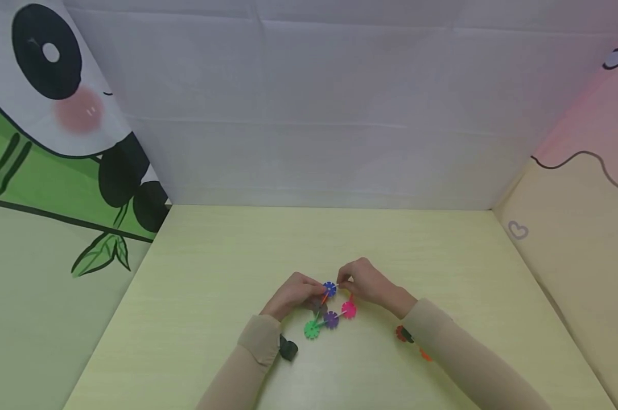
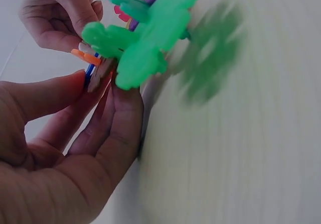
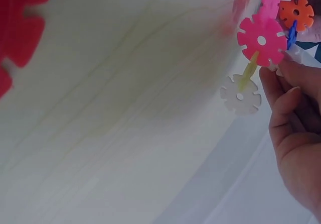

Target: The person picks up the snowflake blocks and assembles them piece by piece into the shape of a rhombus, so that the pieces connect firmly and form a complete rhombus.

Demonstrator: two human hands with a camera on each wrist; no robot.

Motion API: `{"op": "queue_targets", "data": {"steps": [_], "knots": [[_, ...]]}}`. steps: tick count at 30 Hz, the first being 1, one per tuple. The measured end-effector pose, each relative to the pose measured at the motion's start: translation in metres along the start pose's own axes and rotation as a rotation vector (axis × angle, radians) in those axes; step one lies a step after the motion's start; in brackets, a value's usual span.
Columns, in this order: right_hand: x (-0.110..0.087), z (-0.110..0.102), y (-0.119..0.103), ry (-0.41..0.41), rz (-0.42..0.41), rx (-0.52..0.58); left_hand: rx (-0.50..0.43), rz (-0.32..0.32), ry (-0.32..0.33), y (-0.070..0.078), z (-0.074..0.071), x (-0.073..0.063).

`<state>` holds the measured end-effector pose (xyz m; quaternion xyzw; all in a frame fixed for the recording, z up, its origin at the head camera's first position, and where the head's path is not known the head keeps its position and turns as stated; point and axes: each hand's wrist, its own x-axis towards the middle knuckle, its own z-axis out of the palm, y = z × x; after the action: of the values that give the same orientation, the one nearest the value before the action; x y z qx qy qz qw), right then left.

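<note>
Notched plastic discs, slotted into one another, form a curved chain between the hands: a green disc [image 1: 312, 329], a purple disc [image 1: 332, 320], a pink disc [image 1: 349, 310] and a blue disc [image 1: 330, 289] among them. The left hand [image 1: 299, 293] pinches the chain beside the blue disc, its thumb against that disc's edge. An orange disc [image 2: 86, 57] sits crosswise on the blue one. Opposite, the right hand [image 1: 367, 280] pinches a whitish disc [image 3: 297, 54] at the blue disc. From the pink disc, a yellow disc [image 3: 249, 72] leads to a white disc [image 3: 241, 101].
Under the right forearm lie a red disc [image 1: 401, 333], a dark disc [image 1: 408, 336] and an orange disc [image 1: 425, 355]. A black block [image 1: 288, 348] shows beside the left cuff. Painted panels and a pale back wall [image 1: 314, 142] enclose the light wooden table [image 1: 211, 245].
</note>
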<state>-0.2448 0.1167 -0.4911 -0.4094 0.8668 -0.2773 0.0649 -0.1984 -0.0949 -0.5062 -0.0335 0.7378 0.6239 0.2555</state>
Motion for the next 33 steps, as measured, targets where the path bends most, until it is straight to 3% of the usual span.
{"op": "queue_targets", "data": {"steps": [10,18,24,33], "knots": [[0.002,-0.007,-0.004,-0.055,-0.011,-0.057,-0.015,-0.016,-0.059,-0.001,-0.001,0.001],[0.009,-0.011,-0.005,-0.103,-0.068,-0.055,0.011,-0.032,-0.082,0.002,-0.001,0.003],[0.013,-0.011,-0.006,-0.134,-0.085,-0.051,-0.020,-0.051,-0.102,0.003,0.000,0.005],[0.015,-0.007,-0.004,-0.111,-0.105,-0.012,-0.054,-0.048,-0.110,0.003,0.002,0.004]]}}
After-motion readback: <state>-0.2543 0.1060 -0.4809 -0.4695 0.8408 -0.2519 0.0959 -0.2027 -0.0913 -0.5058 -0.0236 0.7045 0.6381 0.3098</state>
